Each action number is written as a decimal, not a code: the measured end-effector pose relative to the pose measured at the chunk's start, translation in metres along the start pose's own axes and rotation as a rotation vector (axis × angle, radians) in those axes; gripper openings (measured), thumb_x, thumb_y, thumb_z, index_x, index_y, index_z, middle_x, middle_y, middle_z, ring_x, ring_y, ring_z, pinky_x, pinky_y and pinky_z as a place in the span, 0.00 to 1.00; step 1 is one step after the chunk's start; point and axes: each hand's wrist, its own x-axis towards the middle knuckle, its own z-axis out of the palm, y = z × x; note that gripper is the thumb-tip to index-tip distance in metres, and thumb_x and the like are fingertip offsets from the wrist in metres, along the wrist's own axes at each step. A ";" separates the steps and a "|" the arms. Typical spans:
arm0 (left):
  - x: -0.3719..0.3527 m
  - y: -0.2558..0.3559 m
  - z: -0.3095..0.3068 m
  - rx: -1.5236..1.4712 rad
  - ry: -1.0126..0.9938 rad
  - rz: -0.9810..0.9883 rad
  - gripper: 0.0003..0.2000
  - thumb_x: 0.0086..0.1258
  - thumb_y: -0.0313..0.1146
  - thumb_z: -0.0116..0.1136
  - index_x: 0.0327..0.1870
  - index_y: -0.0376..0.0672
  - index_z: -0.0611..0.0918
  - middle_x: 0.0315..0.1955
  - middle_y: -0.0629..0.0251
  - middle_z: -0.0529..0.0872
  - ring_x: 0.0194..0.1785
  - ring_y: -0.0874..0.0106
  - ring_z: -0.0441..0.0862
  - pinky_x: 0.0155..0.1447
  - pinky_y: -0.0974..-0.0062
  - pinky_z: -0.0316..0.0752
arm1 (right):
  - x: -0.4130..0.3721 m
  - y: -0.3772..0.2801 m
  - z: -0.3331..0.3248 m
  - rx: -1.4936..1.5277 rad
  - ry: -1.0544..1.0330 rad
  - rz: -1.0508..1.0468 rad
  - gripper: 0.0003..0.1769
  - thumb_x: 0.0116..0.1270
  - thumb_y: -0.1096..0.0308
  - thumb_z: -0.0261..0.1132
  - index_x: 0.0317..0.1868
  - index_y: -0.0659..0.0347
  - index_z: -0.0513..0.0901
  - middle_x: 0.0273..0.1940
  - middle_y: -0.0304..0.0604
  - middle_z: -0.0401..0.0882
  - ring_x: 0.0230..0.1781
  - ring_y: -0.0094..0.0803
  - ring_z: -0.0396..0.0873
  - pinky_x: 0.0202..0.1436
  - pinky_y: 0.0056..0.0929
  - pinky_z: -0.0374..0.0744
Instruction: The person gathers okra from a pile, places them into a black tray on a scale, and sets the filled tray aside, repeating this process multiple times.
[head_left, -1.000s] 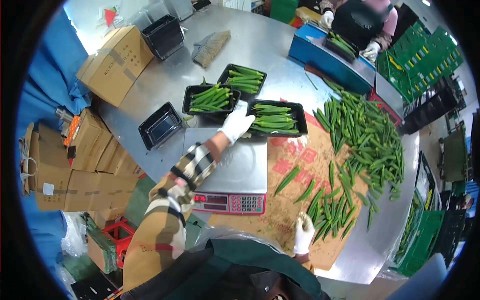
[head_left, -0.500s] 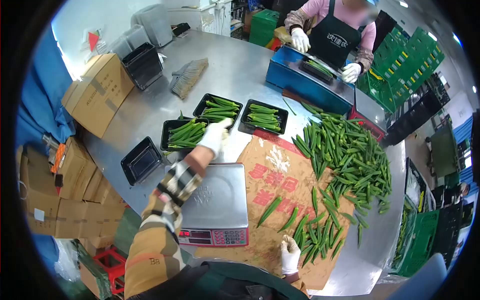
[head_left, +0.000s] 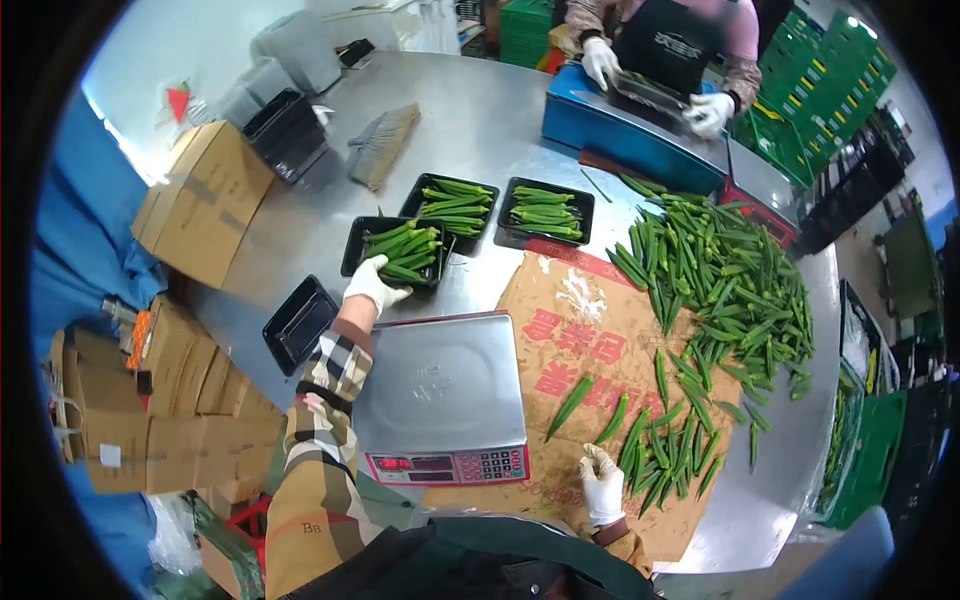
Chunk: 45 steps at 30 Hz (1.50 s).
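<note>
My left hand, in a white glove, grips the near edge of a black tray of okra, its fingers over the rim. Two more okra-filled trays, one overlapping behind and another to the right, stand close by. My right hand, also gloved, rests low over the cardboard sheet with its fingers curled and nothing visible in them. Beside it lie loose okra pods. The scale is between my hands.
An empty black tray lies left of the scale. A large okra pile covers the right side. Farther back are a brush, a cardboard box and stacked trays. Across the table, a co-worker's gloved hands hold a dark tray.
My left hand has moved from over the okra between the two left trays to the front tray's near edge. The co-worker's tray has been lifted and tilted. The view has shifted slightly.
</note>
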 end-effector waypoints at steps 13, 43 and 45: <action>0.005 0.030 0.064 0.602 -0.405 0.232 0.29 0.73 0.47 0.63 0.70 0.41 0.73 0.62 0.51 0.78 0.62 0.58 0.77 0.70 0.59 0.71 | -0.011 -0.014 -0.022 -0.265 -0.042 -0.063 0.17 0.71 0.61 0.65 0.56 0.59 0.84 0.42 0.56 0.87 0.42 0.49 0.86 0.48 0.40 0.82; -0.041 0.093 -0.291 1.132 0.035 0.715 0.09 0.71 0.29 0.63 0.45 0.32 0.86 0.39 0.61 0.88 0.40 0.69 0.80 0.51 0.69 0.77 | 0.032 -0.176 -0.183 -0.655 0.094 -0.468 0.19 0.67 0.54 0.65 0.43 0.64 0.83 0.38 0.59 0.84 0.43 0.53 0.84 0.48 0.47 0.82; -0.053 0.095 -0.280 1.670 0.072 0.896 0.07 0.69 0.28 0.62 0.41 0.32 0.85 0.36 0.55 0.87 0.39 0.63 0.80 0.50 0.66 0.77 | 0.006 -0.109 -0.191 -0.517 0.117 -0.316 0.23 0.67 0.53 0.65 0.52 0.64 0.84 0.46 0.59 0.85 0.47 0.53 0.84 0.53 0.45 0.81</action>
